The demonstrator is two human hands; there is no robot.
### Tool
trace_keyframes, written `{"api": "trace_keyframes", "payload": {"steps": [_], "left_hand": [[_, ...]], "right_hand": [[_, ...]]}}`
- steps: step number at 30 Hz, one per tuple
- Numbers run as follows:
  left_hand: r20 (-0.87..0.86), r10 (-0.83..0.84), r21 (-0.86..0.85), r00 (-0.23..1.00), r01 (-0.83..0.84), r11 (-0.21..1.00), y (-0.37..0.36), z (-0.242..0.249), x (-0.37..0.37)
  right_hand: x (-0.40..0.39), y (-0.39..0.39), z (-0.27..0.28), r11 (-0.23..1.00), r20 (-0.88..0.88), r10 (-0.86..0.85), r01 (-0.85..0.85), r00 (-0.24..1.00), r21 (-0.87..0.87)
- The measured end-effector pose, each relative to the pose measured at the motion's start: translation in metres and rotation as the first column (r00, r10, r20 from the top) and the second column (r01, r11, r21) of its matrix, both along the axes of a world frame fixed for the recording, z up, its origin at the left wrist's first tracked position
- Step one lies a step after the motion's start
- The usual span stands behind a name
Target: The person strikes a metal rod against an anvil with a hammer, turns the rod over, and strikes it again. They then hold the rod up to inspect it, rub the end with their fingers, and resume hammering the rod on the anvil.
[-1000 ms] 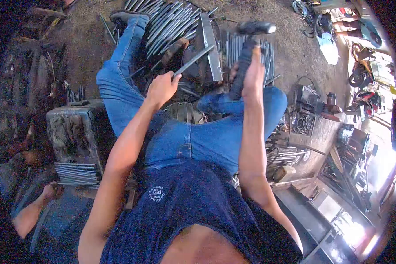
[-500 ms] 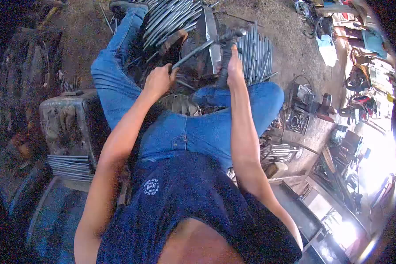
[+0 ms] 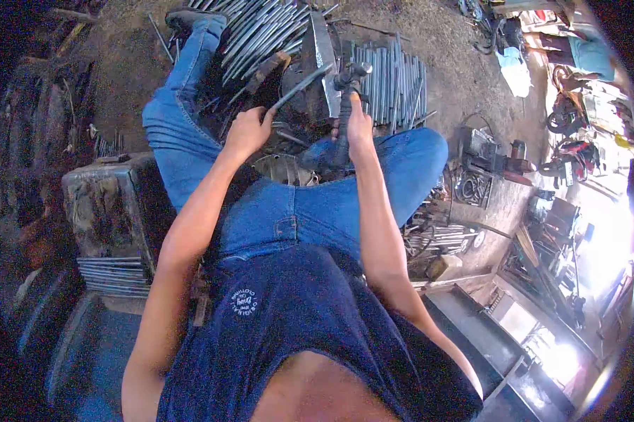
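Observation:
My left hand is closed around the near end of a grey metal rod, which slants up and to the right. The rod's far tip lies over or just above a narrow steel block with a bright top face; contact is hard to tell. In my right hand is a hammer, gripped by its dark, thick handle. The hammer's head is to the right of the rod's tip, apart from it.
Beyond the steel block lies a pile of metal rods, and another row of rods is to its right. A dirty metal box stands at my left. More rods lie behind it. Tools and a machine are on the right.
The hammer head has come down and left slightly and no longer overlaps the rod's tip. The rod, in my left hand, has shifted a little left. The whole view has moved slightly.

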State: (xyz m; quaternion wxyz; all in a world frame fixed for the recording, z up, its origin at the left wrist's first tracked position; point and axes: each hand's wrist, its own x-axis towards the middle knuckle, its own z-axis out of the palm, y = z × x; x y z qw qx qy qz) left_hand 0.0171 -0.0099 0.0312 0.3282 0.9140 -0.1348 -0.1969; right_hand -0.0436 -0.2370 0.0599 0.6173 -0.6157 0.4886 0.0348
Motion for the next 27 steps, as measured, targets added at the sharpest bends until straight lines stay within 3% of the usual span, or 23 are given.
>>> {"api": "trace_keyframes", "payload": {"steps": [2, 8, 11, 12, 13, 15, 17, 18, 20, 22, 23, 24, 26, 27], "left_hand": [[-0.004, -0.014, -0.025, 1.000, 0.014, 1.000, 0.001, -0.006, -0.002], [0.003, 0.057, -0.054, 0.998, -0.056, 0.997, 0.001, 0.005, -0.009], [0.009, 0.057, -0.019, 0.998, -0.056, 0.998, -0.001, 0.008, -0.011], [-0.019, 0.044, -0.011, 0.999, -0.044, 0.999, -0.001, 0.007, -0.010], [-0.046, 0.032, -0.003, 0.998, -0.032, 0.999, -0.001, 0.008, -0.009], [-0.031, 0.033, 0.026, 0.999, -0.032, 0.999, -0.003, 0.017, -0.009], [-0.034, 0.038, 0.052, 0.999, -0.036, 0.998, -0.002, 0.015, -0.010], [-0.038, 0.039, 0.057, 0.999, -0.037, 0.998, -0.002, 0.014, -0.011], [-0.012, 0.035, 0.039, 0.999, -0.034, 0.999, -0.002, 0.013, -0.010], [0.013, 0.026, 0.037, 1.000, -0.026, 0.999, -0.001, 0.002, -0.007], [0.030, 0.020, 0.038, 0.999, -0.021, 0.999, 0.000, -0.001, -0.008], [0.030, 0.018, 0.035, 0.999, -0.019, 0.999, 0.000, 0.001, -0.012], [0.052, 0.049, -0.037, 0.997, -0.047, 0.998, -0.002, 0.009, -0.012], [0.107, 0.043, -0.022, 0.993, -0.040, 0.999, -0.001, -0.001, -0.012]], "right_hand": [[-0.001, 0.005, 0.018, 0.996, 0.055, 0.014, -0.019, 0.998, 0.092], [0.004, 0.001, 0.023, 0.998, 0.055, 0.040, -0.043, 0.998, 0.048], [0.017, -0.006, 0.076, 0.996, 0.096, 0.074, -0.078, 0.993, 0.038], [0.022, -0.024, 0.073, 0.976, 0.114, 0.160, -0.140, 0.981, -0.165], [0.024, -0.008, 0.127, 0.982, 0.216, 0.133, -0.099, 0.967, -0.163], [0.030, -0.002, 0.182, 0.965, 0.377, 0.116, -0.015, 0.919, -0.261], [0.038, 0.001, 0.206, 0.957, 0.652, 0.090, 0.116, 0.753, -0.267], [0.042, -0.001, 0.205, 0.972, 0.746, 0.042, 0.147, 0.665, -0.186], [0.046, 0.014, 0.195, 0.938, 0.780, 0.063, 0.230, 0.622, -0.259], [0.048, 0.015, 0.127, 0.968, 0.659, -0.035, 0.190, 0.752, -0.165], [0.051, 0.001, 0.050, 0.947, 0.398, 0.038, 0.095, 0.917, -0.308], [0.051, -0.012, -0.017, 0.910, 0.093, 0.080, -0.035, 0.992, -0.413], [0.055, -0.015, -0.052, 0.972, -0.006, 0.013, -0.014, 1.000, -0.233], [0.052, 0.007, 0.017, 1.000, 0.127, 0.010, -0.007, 0.992, -0.020]]}}
